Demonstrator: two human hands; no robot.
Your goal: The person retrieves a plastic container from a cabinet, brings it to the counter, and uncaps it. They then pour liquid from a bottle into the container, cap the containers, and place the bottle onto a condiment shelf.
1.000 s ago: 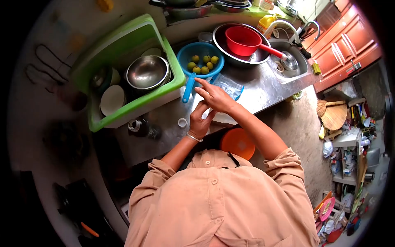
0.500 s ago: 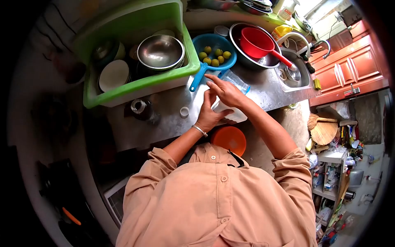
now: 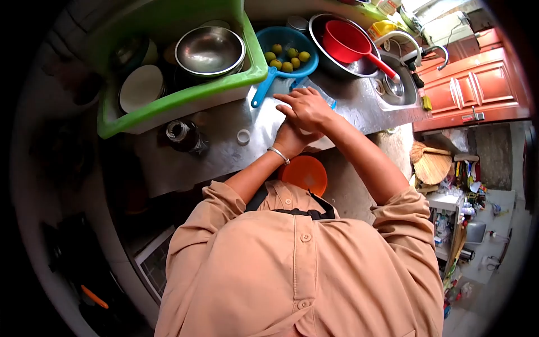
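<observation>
A pale object, mostly hidden, sits beneath two hands at the edge of the counter; the right hand now lies across the left hand, where half a second ago fingertips met above a gap, and I cannot tell whether either grips anything. Beyond are one blue colander with seven yellow-green fruits, one white cap and one dark jar.
</observation>
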